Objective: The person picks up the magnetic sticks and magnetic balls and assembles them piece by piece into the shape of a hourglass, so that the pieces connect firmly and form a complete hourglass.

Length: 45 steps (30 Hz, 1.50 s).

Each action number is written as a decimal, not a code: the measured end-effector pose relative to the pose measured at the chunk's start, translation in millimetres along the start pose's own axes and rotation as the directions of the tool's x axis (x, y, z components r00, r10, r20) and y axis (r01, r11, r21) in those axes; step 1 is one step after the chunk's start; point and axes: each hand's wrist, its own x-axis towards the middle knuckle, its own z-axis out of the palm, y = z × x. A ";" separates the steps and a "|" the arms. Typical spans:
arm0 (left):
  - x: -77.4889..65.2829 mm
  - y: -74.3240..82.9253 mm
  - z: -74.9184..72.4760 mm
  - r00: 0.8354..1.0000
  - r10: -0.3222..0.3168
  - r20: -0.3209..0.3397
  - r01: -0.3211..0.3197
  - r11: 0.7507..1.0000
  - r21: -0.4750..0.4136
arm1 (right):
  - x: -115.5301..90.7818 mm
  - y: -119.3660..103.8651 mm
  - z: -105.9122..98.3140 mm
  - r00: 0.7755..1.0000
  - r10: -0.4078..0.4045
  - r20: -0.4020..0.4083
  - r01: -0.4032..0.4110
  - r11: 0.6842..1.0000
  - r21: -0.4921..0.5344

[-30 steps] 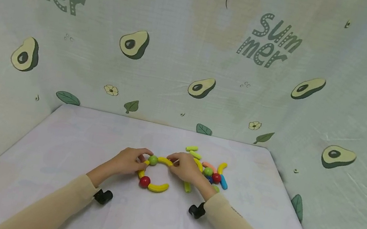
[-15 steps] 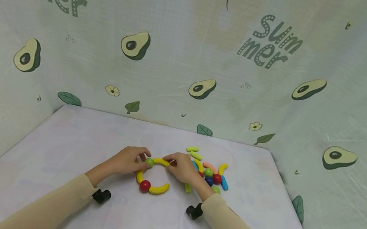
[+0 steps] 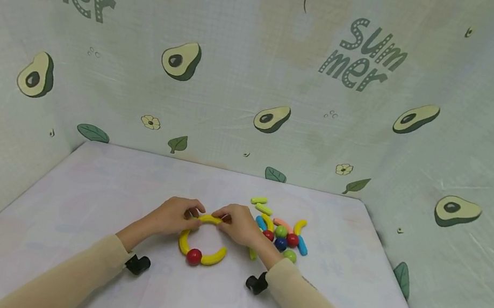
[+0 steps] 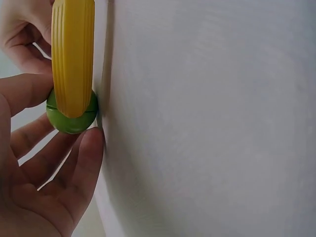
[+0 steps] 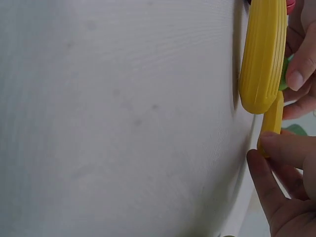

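Observation:
An open ring of toy building pieces lies on the table in front of me. Three ribbed, curved yellow sticks form it: a left one (image 3: 183, 242), a far one (image 3: 210, 219) and a near one (image 3: 214, 256). A red ball (image 3: 193, 257) joins the left and near sticks. My left hand (image 3: 174, 217) pinches the green ball (image 4: 69, 121) between the left and far sticks; its fingers mostly hide that ball in the head view. With thumb and fingertips, my right hand (image 3: 240, 224) pinches the free end of the far stick (image 5: 271, 118).
Right of my right hand lies a loose pile with a blue ball (image 3: 280, 243), red and green balls, and yellow, pink and blue sticks (image 3: 302, 246). Light green sticks (image 3: 259, 200) lie behind it. A printed cloth wall (image 3: 233, 119) backs the table (image 3: 151, 170).
The ring has turned and shifted: the green ball moved left, the red ball nearer to me. My right hand moved left with the far stick's end, uncovering more of the pile.

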 end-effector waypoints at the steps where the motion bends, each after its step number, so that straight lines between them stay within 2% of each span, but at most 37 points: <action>1: 0.1 0.0 0.1 1.000 -0.002 0.000 0.002 1.000 0.003 | 0.5 0.1 0.6 1.000 -0.002 0.002 0.002 1.000 0.002; 6: -0.2 0.6 1.5 1.000 -0.003 -0.005 0.003 1.000 0.011 | 2.3 -0.4 3.3 1.000 -0.012 0.002 0.012 1.000 0.003; 16: -1.1 2.8 3.3 0.998 -0.046 -0.040 0.045 0.999 -0.023 | 3.1 -4.5 5.3 1.000 0.001 0.007 -0.001 1.000 0.021; 24: 2.7 3.5 8.5 0.996 -0.072 -0.055 0.071 0.997 -0.017 | 2.6 -2.3 6.1 1.000 -0.001 0.005 0.001 1.000 0.015; 40: 6.2 0.8 10.0 0.997 -0.057 -0.042 0.056 0.998 -0.028 | -1.0 -0.6 5.7 1.000 -0.017 0.013 0.016 0.999 0.037; 45: 6.2 0.2 10.8 0.998 -0.054 -0.036 0.053 0.998 -0.031 | -6.1 0.0 -1.2 1.000 -0.015 0.015 0.015 0.999 0.038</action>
